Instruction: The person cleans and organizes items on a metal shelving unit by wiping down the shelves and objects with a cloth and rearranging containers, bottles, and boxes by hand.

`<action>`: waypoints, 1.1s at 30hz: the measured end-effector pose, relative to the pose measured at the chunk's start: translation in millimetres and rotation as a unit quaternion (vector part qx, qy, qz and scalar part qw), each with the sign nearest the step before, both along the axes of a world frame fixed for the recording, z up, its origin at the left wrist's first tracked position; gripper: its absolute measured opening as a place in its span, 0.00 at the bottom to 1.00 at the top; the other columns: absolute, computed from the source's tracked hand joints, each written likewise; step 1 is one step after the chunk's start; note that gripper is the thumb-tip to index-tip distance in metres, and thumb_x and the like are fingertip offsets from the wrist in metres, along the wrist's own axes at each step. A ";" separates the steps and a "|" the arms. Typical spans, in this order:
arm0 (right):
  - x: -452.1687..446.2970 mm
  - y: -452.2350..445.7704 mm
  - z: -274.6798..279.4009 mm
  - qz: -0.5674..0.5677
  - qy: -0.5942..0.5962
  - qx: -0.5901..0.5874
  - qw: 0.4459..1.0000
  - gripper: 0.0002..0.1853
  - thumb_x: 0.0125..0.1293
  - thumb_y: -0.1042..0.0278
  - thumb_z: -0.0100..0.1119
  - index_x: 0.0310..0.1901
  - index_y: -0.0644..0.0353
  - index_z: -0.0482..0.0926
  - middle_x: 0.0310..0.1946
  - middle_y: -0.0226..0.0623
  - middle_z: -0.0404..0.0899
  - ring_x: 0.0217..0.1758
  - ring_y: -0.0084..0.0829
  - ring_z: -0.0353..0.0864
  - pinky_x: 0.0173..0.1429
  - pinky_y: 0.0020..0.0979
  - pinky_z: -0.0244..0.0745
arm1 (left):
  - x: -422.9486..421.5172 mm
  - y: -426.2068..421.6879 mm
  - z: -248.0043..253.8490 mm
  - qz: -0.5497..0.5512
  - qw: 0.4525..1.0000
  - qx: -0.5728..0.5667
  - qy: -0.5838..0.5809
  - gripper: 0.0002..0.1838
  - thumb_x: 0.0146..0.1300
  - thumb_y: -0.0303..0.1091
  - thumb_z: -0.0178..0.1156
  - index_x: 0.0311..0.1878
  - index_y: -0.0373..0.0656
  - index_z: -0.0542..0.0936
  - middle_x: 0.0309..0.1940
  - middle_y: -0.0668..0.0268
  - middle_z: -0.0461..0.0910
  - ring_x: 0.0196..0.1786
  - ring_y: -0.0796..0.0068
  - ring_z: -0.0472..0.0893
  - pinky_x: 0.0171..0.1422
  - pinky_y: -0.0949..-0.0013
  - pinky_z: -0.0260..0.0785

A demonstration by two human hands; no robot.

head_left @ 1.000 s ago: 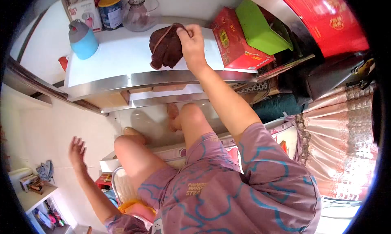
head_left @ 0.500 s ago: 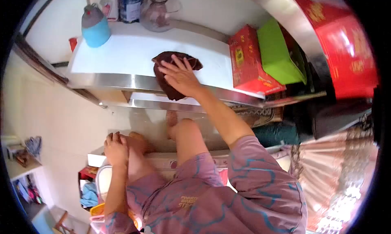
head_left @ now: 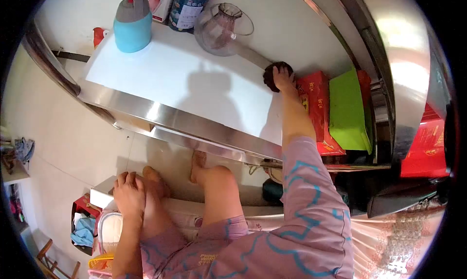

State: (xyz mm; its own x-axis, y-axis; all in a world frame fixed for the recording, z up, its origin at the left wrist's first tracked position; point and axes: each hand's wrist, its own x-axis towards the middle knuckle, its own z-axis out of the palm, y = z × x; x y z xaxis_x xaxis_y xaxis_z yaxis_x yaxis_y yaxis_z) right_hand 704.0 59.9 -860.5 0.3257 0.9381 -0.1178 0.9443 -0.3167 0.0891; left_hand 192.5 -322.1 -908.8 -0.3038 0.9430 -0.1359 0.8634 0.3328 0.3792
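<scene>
A dark brown cloth (head_left: 272, 79) lies bunched at the back right of the white shelf top (head_left: 160, 70). My right hand (head_left: 284, 78) is on it, fingers bent over the cloth, beside a red box (head_left: 316, 104). Part of the cloth is hidden under the palm. My left hand (head_left: 129, 194) rests on my left knee, its fingers laid over it and holding nothing.
Along the back of the shelf stand a blue bottle with a grey top (head_left: 133, 28), a tin with a yellow lid (head_left: 188, 9) and a clear glass pitcher (head_left: 219, 31). A green box (head_left: 348, 111) adjoins the red one. A metal edge (head_left: 170, 114) runs along the front.
My right hand has moved with the brown cloth from the shelf's front middle to its back right corner. The cloth is now more bunched. My left hand stays on the knee; the view has shifted.
</scene>
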 end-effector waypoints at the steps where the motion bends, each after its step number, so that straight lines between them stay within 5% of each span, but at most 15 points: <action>1: -9.4 -10.2 16.6 -0.058 0.041 -0.007 0.997 0.42 0.71 0.31 0.22 0.77 0.53 0.46 0.79 0.37 0.37 0.80 0.55 0.32 0.79 0.56 0.29 | 0.6 -0.3 -2.6 -0.002 1.000 0.009 0.005 0.15 0.62 0.38 0.53 0.46 0.43 0.83 0.50 0.58 0.79 0.52 0.53 0.77 0.57 0.54 0.70; 5: -22.6 -23.4 19.0 -0.078 0.066 0.017 0.995 0.49 0.66 0.25 0.25 0.76 0.60 0.46 0.79 0.45 0.36 0.80 0.59 0.32 0.79 0.57 0.31 | 5.4 1.5 5.1 -0.004 1.000 0.015 0.000 0.15 0.64 0.38 0.52 0.46 0.43 0.83 0.50 0.59 0.79 0.52 0.53 0.77 0.57 0.54 0.70; 12: -54.1 -110.9 30.4 -0.059 0.062 -0.031 0.996 0.49 0.67 0.25 0.26 0.77 0.56 0.40 0.80 0.38 0.33 0.81 0.51 0.30 0.79 0.55 0.31 | 12.6 -3.4 8.7 0.009 1.000 0.003 0.010 0.15 0.65 0.38 0.52 0.44 0.43 0.84 0.49 0.59 0.80 0.51 0.53 0.78 0.56 0.55 0.71; 19: -77.5 -239.3 28.8 0.020 0.026 0.022 0.999 0.44 0.69 0.29 0.29 0.76 0.56 0.51 0.79 0.38 0.41 0.81 0.51 0.37 0.79 0.54 0.38 | 5.0 -13.0 0.9 -0.028 0.997 -0.015 0.068 0.18 0.67 0.42 0.47 0.50 0.46 0.83 0.51 0.60 0.79 0.52 0.53 0.78 0.57 0.55 0.72; 23: -48.2 -303.6 8.1 0.118 0.076 0.164 0.976 0.30 0.69 0.48 0.45 0.67 0.56 0.68 0.73 0.37 0.59 0.77 0.48 0.51 0.76 0.51 0.49 | 6.3 -22.3 3.3 -0.030 0.997 -0.004 0.069 0.19 0.68 0.43 0.46 0.50 0.47 0.82 0.53 0.60 0.78 0.52 0.52 0.78 0.57 0.54 0.72; 26: -30.9 -341.7 -3.4 0.174 0.118 0.296 0.932 0.19 0.55 0.71 0.54 0.50 0.60 0.81 0.59 0.36 0.78 0.68 0.46 0.67 0.70 0.44 0.60 | 6.5 -30.0 5.0 -0.030 0.998 0.018 0.054 0.19 0.68 0.44 0.46 0.51 0.48 0.82 0.53 0.60 0.78 0.52 0.52 0.78 0.57 0.54 0.72; 30: -62.4 -337.4 -11.7 0.093 0.067 0.349 0.930 0.17 0.51 0.74 0.56 0.45 0.62 0.82 0.54 0.37 0.80 0.65 0.44 0.70 0.67 0.44 0.64 | 10.3 -25.2 -0.2 -0.031 0.997 0.012 0.065 0.19 0.68 0.44 0.46 0.51 0.48 0.82 0.53 0.60 0.78 0.52 0.52 0.78 0.58 0.54 0.72; 33: -98.6 -314.2 -14.5 0.260 0.133 0.371 0.882 0.14 0.50 0.78 0.57 0.39 0.60 0.84 0.46 0.37 0.84 0.58 0.43 0.77 0.64 0.40 0.70 | 16.1 -21.2 9.3 -0.042 0.994 -0.026 0.100 0.19 0.68 0.44 0.46 0.52 0.49 0.82 0.54 0.59 0.78 0.52 0.52 0.78 0.59 0.54 0.71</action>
